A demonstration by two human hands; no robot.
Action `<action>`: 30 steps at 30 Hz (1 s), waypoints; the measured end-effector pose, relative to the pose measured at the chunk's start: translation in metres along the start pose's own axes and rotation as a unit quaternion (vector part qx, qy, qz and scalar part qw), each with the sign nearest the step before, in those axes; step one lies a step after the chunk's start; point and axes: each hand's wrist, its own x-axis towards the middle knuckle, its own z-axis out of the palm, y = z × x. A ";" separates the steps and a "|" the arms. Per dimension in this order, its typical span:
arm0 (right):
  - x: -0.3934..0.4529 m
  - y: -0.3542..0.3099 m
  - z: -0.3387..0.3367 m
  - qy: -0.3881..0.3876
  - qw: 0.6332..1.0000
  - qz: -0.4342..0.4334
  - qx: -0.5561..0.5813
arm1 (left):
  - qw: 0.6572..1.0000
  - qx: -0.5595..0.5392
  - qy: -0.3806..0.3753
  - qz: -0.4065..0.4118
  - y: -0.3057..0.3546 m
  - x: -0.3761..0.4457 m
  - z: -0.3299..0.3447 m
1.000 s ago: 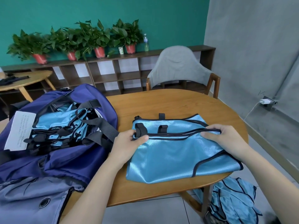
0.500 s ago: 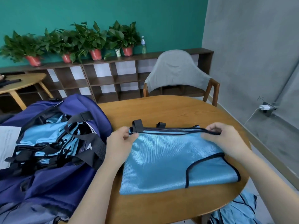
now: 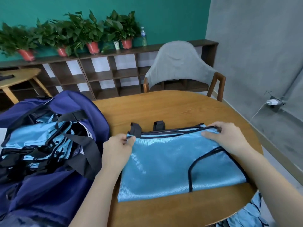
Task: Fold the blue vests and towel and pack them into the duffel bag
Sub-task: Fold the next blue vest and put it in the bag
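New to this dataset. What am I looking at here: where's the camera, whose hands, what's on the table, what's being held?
There is no robot here: a person works with bare hands, and the single wide-angle camera sits on their head, looking forward and down. That is why both forearms come in from the bottom edge.

On the round wooden table lies a shiny blue vest with dark trim, folded flat. The left hand pinches its far left corner; the right hand grips its far right edge.

To the left stands an open navy duffel bag, with more blue vests already inside. More blue fabric lies on the floor at lower right. Behind are a grey chair and a shelf with potted plants.
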 end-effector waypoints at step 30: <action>-0.047 -0.013 0.033 0.008 0.949 -0.105 -0.298 | 0.928 0.259 -0.223 0.149 0.058 -0.104 0.037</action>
